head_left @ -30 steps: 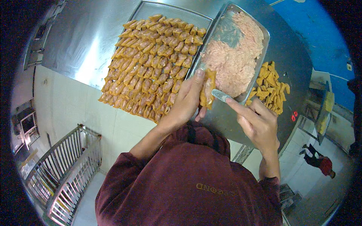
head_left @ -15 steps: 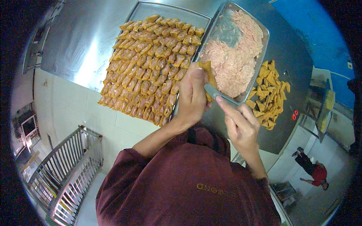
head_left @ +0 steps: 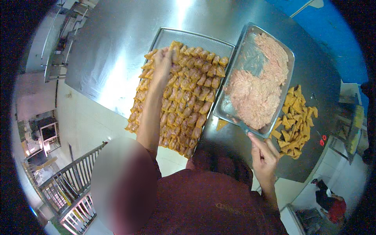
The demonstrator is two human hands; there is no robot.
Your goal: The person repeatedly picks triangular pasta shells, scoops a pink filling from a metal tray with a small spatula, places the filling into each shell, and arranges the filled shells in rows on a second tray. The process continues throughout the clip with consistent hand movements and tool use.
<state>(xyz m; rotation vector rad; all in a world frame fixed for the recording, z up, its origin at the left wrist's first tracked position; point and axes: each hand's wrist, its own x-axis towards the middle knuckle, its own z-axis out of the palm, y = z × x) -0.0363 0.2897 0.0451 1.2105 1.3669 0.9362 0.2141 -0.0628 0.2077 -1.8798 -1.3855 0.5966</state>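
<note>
My left hand reaches over the wire-mesh tray, its fingers closed on a golden-brown stuffed tofu piece at the far end of the rows. Many similar tofu pieces, filled with pink paste, lie packed in rows on that tray. My right hand is closed round a grey flat spatula, index finger stretched along it. The spatula's blade is at the near edge of a metal pan of pale pink minced meat. My forearm hides part of the left rows.
Right of the pan lies a heap of unfilled tofu triangles, with red-handled scissors beyond it. One loose triangle rests by the pan's near corner. Metal railings stand at lower left; another person is at lower right.
My left hand has gone from beside the pan's near end to the tray's far rows, carrying the tofu piece. The spatula has parted from it and is now at the pan's near edge.
</note>
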